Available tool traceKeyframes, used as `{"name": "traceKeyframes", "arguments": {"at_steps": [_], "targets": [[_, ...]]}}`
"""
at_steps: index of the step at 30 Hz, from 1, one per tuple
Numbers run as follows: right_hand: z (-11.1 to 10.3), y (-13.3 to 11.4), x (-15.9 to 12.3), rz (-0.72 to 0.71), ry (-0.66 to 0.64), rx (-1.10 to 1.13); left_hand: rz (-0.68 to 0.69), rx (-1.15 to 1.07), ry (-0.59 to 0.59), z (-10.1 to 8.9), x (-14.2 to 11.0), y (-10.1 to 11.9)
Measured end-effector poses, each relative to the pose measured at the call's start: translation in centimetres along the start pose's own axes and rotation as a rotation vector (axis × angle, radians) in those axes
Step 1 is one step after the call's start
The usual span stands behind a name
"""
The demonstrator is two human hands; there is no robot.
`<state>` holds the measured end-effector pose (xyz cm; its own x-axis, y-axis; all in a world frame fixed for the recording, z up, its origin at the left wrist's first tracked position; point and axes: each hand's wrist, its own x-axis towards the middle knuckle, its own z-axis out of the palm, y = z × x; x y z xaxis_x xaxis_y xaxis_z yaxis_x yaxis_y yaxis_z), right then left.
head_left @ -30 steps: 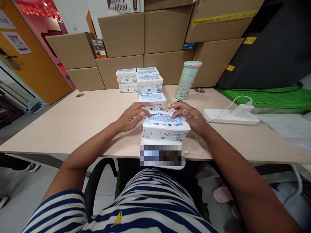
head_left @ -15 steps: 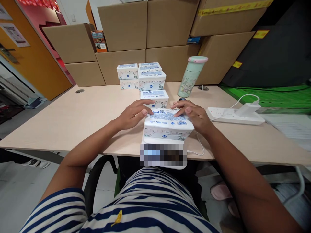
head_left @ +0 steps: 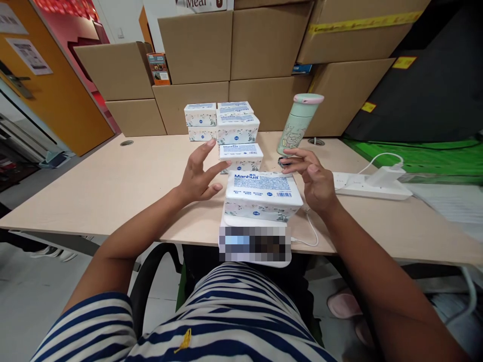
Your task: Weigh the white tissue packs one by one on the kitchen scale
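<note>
A white tissue pack (head_left: 260, 193) with blue "Manhua" print and a floral side lies on a flat white device (head_left: 256, 221) that looks like a scale, its front blurred out. To the left of the pack my left hand (head_left: 198, 176) is raised, fingers spread and holding nothing. Its index fingertip overlaps the edge of a second tissue pack (head_left: 241, 157) just behind; whether it touches, I cannot tell. My right hand (head_left: 315, 181) hovers at the front pack's right rear corner, fingers apart and empty. A small dark object (head_left: 284, 161) is partly hidden behind its fingertips.
Several more tissue packs (head_left: 237, 129) are stacked farther back. A green tumbler (head_left: 300, 123) stands right of them. A white power strip (head_left: 372, 186) lies at the right, and a white cable (head_left: 311, 229) runs from the device. Cardboard boxes (head_left: 196, 50) line the table's back edge.
Both hands have come off the front tissue pack and moved apart, left hand leftward and up, right hand rightward. The pack stays on the white device. The view has tilted slightly upward.
</note>
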<state>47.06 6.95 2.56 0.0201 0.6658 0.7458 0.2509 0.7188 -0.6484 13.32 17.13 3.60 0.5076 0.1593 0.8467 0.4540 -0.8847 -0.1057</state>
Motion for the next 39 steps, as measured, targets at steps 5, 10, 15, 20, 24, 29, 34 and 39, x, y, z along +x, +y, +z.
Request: {"name": "traceKeyframes", "arguments": {"at_steps": [5,10,15,20,24,29,34,39], "targets": [[0.2,-0.2,-0.1,0.001,-0.004,-0.024,-0.036,0.014,-0.054,0.2,0.0,-0.1],[0.2,-0.3,-0.2,-0.020,-0.004,-0.010,-0.072,-0.014,-0.063,0.1,0.1,0.1],[0.2,-0.3,-0.3,-0.040,-0.002,0.010,-0.003,-0.017,0.010,0.3,-0.3,-0.4],[0.3,-0.2,-0.5,-0.060,0.035,0.003,0.074,0.005,0.040,0.7,-0.5,-0.7],[0.2,-0.2,-0.5,-0.046,0.048,0.028,0.090,0.001,0.102,1.0,-0.7,-0.6],[0.2,0.0,-0.5,-0.067,0.016,0.020,0.094,0.051,0.097,1.0,-0.5,-0.8],[0.2,0.2,-0.7,-0.078,-0.003,-0.001,0.146,-0.074,0.170,0.6,0.4,1.2],[0.7,0.2,-0.7,-0.149,0.032,0.018,-0.158,-0.340,0.154,0.6,0.6,6.0]]}}
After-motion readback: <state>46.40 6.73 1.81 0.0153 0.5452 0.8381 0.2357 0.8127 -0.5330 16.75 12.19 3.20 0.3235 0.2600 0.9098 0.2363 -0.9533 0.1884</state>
